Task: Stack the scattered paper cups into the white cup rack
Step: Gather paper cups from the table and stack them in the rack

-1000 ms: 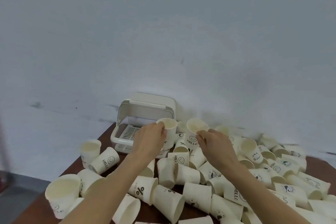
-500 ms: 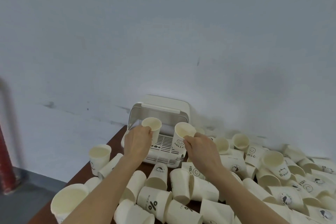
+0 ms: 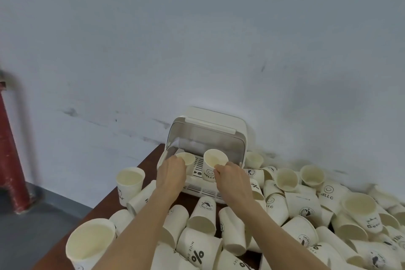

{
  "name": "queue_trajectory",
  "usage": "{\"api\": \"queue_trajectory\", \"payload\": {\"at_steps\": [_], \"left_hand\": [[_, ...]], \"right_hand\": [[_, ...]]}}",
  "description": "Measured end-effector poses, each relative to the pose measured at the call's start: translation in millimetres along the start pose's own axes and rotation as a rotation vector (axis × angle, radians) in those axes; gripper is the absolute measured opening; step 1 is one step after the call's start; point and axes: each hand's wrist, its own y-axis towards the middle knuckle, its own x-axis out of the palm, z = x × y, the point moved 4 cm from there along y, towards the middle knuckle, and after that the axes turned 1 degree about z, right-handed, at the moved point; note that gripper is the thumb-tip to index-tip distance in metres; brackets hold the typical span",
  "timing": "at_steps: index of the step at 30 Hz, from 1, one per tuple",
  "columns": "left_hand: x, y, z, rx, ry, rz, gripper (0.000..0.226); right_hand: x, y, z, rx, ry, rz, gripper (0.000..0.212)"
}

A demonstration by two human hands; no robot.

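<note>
Both cups have travelled from above the pile into the white cup rack [image 3: 206, 129]: your left hand [image 3: 171, 173] grips one cup [image 3: 185, 158], your right hand [image 3: 232, 176] pinches the HELLO cup [image 3: 211, 165], scattered cups [image 3: 306, 210] covering the table [image 3: 151, 158].

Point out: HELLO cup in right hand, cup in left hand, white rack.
HELLO cup [image 3: 210, 169], head view, printed side wall.
Left-hand cup [image 3: 186, 158], head view, inner wall near the rim.
White rack [image 3: 215, 116], head view, lid top.
</note>
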Motion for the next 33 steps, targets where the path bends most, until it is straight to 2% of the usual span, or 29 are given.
{"api": "queue_trajectory", "payload": {"at_steps": [4,9,16,23,33], "left_hand": [[6.3,-0.1,-2.6,0.051,0.076,-0.062,0.016],[9.4,-0.8,6.7,0.164,0.221,-0.086,0.022],[11.1,6.3,12.1,0.228,0.258,-0.160,0.021],[13.5,6.4,12.0,0.238,0.293,-0.187,0.016],[12.0,3.6,13.2,0.218,0.284,-0.200,0.019]], "right_hand": [[17.2,5.3,0.5,0.032,-0.003,-0.037,0.018],[32.0,8.3,2.2,0.063,0.017,-0.074,0.019],[44.2,7.3,1.5,0.071,0.004,-0.076,0.018],[48.1,4.3,-1.2,0.079,-0.014,-0.036,0.018],[47.1,5.9,-3.2,0.054,-0.007,-0.067,0.016]]}}
